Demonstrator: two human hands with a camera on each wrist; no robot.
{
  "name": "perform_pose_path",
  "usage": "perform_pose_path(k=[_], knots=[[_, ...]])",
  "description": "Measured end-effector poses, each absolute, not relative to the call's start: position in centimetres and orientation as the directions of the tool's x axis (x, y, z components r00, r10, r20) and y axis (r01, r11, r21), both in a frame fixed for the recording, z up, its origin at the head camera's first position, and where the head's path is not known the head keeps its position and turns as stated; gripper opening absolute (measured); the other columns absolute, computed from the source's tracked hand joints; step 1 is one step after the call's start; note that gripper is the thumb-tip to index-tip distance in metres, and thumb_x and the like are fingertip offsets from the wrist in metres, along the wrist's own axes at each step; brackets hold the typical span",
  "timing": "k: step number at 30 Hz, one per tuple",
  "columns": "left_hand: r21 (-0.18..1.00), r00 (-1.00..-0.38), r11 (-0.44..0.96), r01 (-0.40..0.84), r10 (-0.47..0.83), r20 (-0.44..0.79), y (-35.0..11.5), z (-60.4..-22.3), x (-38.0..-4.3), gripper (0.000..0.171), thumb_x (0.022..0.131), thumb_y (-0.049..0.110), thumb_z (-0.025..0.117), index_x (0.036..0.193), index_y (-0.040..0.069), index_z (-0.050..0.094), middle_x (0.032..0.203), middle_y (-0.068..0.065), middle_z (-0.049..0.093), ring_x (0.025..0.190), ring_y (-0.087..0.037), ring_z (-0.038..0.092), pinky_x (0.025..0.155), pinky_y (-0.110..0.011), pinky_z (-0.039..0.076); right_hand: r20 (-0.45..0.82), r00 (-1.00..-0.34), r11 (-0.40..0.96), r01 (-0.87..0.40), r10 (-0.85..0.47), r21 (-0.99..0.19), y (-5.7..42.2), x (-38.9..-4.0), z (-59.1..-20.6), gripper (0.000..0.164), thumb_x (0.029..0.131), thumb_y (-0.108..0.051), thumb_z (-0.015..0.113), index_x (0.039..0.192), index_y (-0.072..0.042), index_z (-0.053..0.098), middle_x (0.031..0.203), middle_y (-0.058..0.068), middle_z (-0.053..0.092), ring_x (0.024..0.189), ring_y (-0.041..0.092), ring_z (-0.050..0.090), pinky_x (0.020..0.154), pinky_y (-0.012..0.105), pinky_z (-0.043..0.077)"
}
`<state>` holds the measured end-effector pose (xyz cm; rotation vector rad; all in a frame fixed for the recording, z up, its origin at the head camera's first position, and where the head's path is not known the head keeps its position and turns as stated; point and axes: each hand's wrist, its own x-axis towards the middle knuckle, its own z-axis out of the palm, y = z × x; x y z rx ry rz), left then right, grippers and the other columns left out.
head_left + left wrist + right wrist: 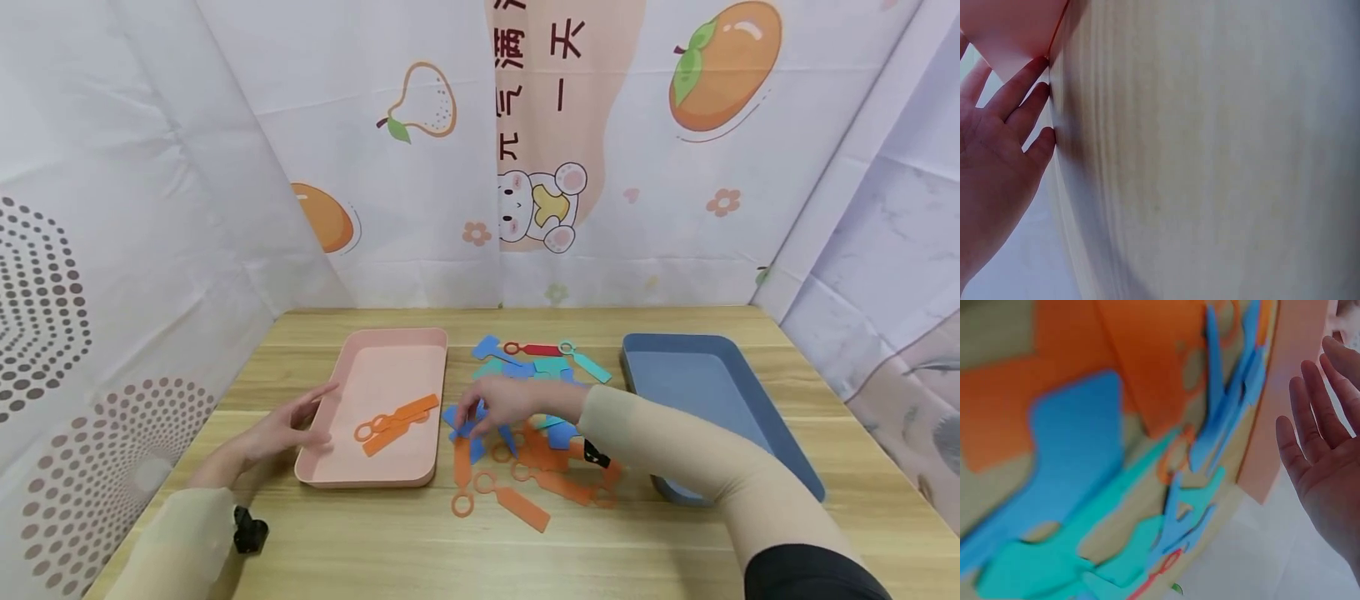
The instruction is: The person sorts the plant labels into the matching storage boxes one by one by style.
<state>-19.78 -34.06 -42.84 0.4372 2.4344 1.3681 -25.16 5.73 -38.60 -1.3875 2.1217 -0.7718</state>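
Observation:
My left hand [273,429] rests at the left side of a pink tray [386,362], its fingers loosely extended; in the left wrist view the fingertips touch or nearly touch the tray's wall. Two flat orange pieces [415,407], with a ring at one end and a broad tab, lie crossed in that tray. Over the left part of a loose pile hangs my right hand [506,400], fingers downward, nearest to blue flat pieces [1085,425] and an orange one [462,462]. The right wrist view shows its fingers extended, holding nothing visible. Contact with the pile cannot be told.
Orange ringed pieces [523,508] lie at the pile's front. Teal pieces [592,367] and a red piece [542,350] lie behind. A blue-grey tray [690,383] stands to the right, partly behind my right forearm. A printed curtain [420,208] hangs behind the wooden table [360,542].

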Motion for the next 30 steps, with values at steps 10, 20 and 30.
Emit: perform_pose_path(k=[10,20,30], knots=[[0.867,-0.908,0.487,0.105,0.403,-0.116,-34.3,-43.4,-19.4,0.087,0.086,0.014,0.074,0.155,0.008,0.022,0.156,-0.026,0.019,0.140,-0.044,0.016,0.093,-0.006,0.026,-0.095,-0.340,0.306,-0.646,-0.936,-0.699,6.1,-23.7,-41.5,0.024,0.083,-0.003,0.077,0.105,-0.008,0.073,0.105,-0.005,0.069,0.101,0.008,0.060,0.091,0.026,0.048],[0.863,-0.903,0.488,0.128,0.418,-0.102,-34.1,-43.0,-19.3,0.086,0.087,0.013,0.073,0.155,0.006,0.021,0.155,-0.027,0.018,0.140,-0.047,0.015,0.094,-0.007,0.026,-0.068,-0.311,0.284,-0.728,-0.948,-0.624,5.6,-23.3,-42.1,0.026,0.085,-0.007,0.076,0.111,-0.009,0.072,0.119,-0.001,0.065,0.115,0.009,0.052,0.098,0.022,0.040],[0.871,-0.900,0.471,0.137,0.426,-0.089,-34.0,-42.8,-19.6,0.085,0.087,0.011,0.073,0.154,0.005,0.022,0.154,-0.029,0.019,0.140,-0.047,0.017,0.092,-0.007,0.028,-0.070,-0.348,0.335,-0.799,-0.935,-0.499,5.5,-22.9,-42.1,0.022,0.084,-0.011,0.078,0.105,-0.015,0.074,0.107,-0.008,0.060,0.099,0.007,0.049,0.087,0.019,0.040]])
